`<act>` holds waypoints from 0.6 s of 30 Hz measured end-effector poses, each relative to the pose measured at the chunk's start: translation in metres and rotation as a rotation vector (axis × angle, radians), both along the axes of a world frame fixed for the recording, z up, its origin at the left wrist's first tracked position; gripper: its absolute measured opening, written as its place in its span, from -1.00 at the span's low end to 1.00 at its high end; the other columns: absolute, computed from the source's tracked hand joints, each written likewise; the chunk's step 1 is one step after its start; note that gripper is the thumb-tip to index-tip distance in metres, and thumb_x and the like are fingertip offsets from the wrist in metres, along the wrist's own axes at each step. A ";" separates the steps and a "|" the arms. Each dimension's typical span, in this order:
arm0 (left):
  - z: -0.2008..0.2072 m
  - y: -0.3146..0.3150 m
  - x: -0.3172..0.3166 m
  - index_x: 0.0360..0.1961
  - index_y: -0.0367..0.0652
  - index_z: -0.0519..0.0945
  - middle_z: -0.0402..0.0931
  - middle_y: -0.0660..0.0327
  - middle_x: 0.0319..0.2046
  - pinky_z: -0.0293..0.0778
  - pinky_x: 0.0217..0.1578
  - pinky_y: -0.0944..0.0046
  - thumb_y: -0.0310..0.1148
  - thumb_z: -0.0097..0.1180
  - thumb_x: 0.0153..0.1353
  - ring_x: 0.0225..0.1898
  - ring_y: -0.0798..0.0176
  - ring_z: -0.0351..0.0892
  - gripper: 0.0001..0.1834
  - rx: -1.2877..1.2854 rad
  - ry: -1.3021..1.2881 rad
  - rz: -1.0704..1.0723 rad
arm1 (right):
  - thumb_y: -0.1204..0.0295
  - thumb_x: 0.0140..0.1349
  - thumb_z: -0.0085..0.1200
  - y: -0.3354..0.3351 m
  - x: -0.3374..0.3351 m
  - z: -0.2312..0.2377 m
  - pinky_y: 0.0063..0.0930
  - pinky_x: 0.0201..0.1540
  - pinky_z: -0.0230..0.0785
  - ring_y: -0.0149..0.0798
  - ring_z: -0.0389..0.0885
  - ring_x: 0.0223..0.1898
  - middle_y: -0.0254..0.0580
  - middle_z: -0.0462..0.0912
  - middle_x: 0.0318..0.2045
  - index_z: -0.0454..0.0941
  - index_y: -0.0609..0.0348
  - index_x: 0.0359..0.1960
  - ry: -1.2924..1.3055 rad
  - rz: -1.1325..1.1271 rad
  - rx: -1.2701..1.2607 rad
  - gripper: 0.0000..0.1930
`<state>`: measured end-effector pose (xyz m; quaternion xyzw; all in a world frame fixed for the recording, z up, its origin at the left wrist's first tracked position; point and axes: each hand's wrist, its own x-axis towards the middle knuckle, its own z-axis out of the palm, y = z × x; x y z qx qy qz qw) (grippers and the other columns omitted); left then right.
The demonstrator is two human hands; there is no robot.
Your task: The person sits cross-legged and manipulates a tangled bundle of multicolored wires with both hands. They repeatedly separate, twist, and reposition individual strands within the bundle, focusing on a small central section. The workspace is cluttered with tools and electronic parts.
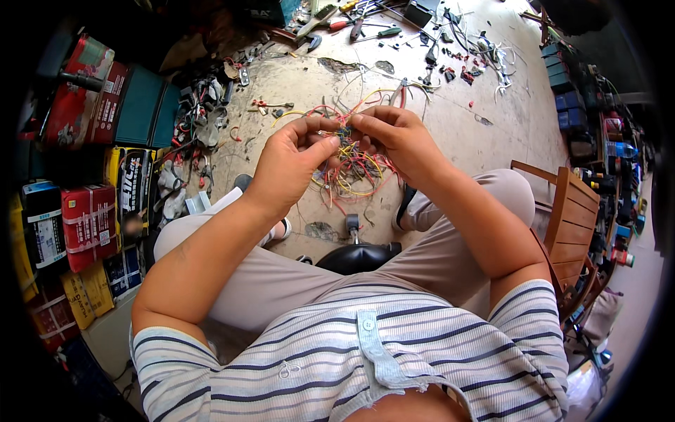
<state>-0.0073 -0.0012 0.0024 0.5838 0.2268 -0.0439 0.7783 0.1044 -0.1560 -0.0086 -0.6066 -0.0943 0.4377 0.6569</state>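
My left hand (290,160) and my right hand (402,139) are raised in front of me, close together, thumbs pinched against fingers. Between the fingertips run thin wires (344,131), with a small bluish part among them. Each hand grips a piece of this wire; the exact ends are partly hidden by my fingers. Below and behind the hands, a loose tangle of wires (362,181) in red, yellow, grey and blue lies on the concrete floor between my feet. Pliers (403,91) with open handles appear to lie just beyond my right hand.
Stacked boxed batteries (88,218) stand at my left, beside a heap of scrap parts (204,105). Farther off lie a brush (316,21), screwdrivers (380,34) and cut cable pieces (464,53). A wooden chair (573,225) and loaded shelves (619,169) are at my right.
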 end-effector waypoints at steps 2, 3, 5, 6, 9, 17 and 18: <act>-0.001 -0.001 0.003 -0.10 -0.28 0.49 0.52 0.27 -0.37 0.46 -0.33 0.47 -0.46 0.09 0.20 -0.40 0.43 0.54 -0.76 0.000 -0.002 0.010 | 0.30 0.20 0.11 -0.002 -0.002 -0.004 -0.67 -0.37 0.26 -0.54 0.45 -0.46 -0.34 0.54 -0.49 0.56 0.30 -0.33 0.072 -0.059 0.108 -0.75; -0.002 -0.002 0.004 -0.10 -0.28 0.49 0.52 0.28 -0.37 0.46 -0.33 0.46 -0.45 0.09 0.20 -0.39 0.43 0.55 -0.76 -0.027 0.010 0.009 | 0.30 0.21 0.10 -0.001 -0.003 -0.004 -0.67 -0.37 0.27 -0.53 0.45 -0.46 -0.33 0.54 -0.49 0.55 0.30 -0.33 0.086 -0.081 0.112 -0.75; -0.004 -0.002 0.005 -0.11 -0.27 0.49 0.52 0.28 -0.36 0.46 -0.33 0.45 -0.43 0.10 0.21 -0.38 0.41 0.56 -0.76 -0.079 0.032 0.007 | 0.32 0.22 0.09 0.000 -0.004 -0.004 -0.66 -0.37 0.27 -0.53 0.45 -0.45 -0.32 0.55 -0.49 0.55 0.31 -0.34 0.113 -0.126 0.119 -0.75; -0.003 -0.003 0.005 -0.12 -0.26 0.50 0.52 0.27 -0.35 0.46 -0.33 0.46 -0.43 0.10 0.20 -0.38 0.41 0.56 -0.76 -0.083 0.047 0.008 | 0.32 0.22 0.10 0.000 -0.003 -0.006 -0.66 -0.37 0.28 -0.53 0.45 -0.45 -0.32 0.55 -0.49 0.55 0.32 -0.34 0.081 -0.113 0.119 -0.76; -0.003 -0.002 0.005 -0.14 -0.25 0.51 0.54 0.27 -0.33 0.45 -0.37 0.47 -0.41 0.11 0.20 -0.37 0.40 0.58 -0.78 -0.089 0.082 0.014 | 0.34 0.20 0.12 0.002 -0.001 -0.009 -0.65 -0.38 0.29 -0.53 0.45 -0.45 -0.32 0.55 -0.49 0.55 0.33 -0.33 0.008 -0.077 0.095 -0.76; -0.003 0.000 0.005 -0.26 -0.20 0.57 0.56 0.32 -0.44 0.37 -0.45 0.50 -0.37 0.17 0.15 -0.47 0.47 0.55 -0.84 0.037 0.086 0.080 | 0.34 0.14 0.17 0.000 -0.002 -0.003 -0.53 -0.44 0.28 -0.48 0.42 -0.50 -0.27 0.55 -0.44 0.53 0.28 -0.30 -0.450 -0.110 -0.143 -0.77; -0.003 0.001 0.005 -0.27 -0.20 0.57 0.56 0.32 -0.45 0.37 -0.46 0.50 -0.37 0.17 0.15 -0.47 0.48 0.54 -0.84 0.054 0.093 0.074 | 0.36 0.13 0.16 0.000 0.000 0.001 -0.51 -0.44 0.29 -0.45 0.43 -0.49 -0.26 0.55 -0.41 0.53 0.26 -0.28 -0.621 -0.155 -0.136 -0.78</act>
